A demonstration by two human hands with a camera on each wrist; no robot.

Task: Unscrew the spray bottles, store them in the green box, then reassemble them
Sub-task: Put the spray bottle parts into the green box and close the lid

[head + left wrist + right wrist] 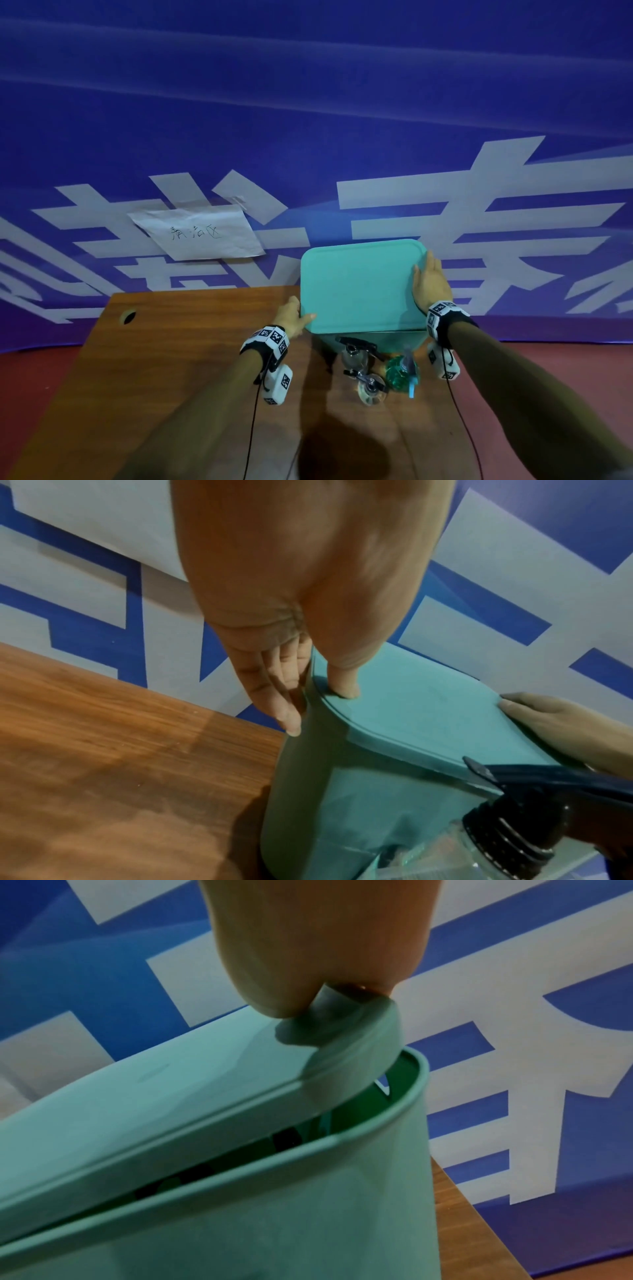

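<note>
The green box [397, 337] stands at the far edge of the table with its green lid [359, 284] on top. My left hand [299, 317] holds the lid's left edge, thumb [344, 688] on top and fingers [284, 710] down the box wall [308, 791]. My right hand [426, 274] grips the lid's right edge. In the right wrist view the lid [171, 1091] is raised off the box rim [377, 1123] on that side, leaving a gap. Three spray bottles stand in front: a clear one with a black sprayer [354, 353], a second clear one [370, 387] and a green one with a blue sprayer [402, 371].
The wooden table [171, 359] has a cable hole [128, 316] at its far left. A blue banner wall rises right behind the box, with a paper note [197, 233] taped on it. Red floor lies on both sides of the table.
</note>
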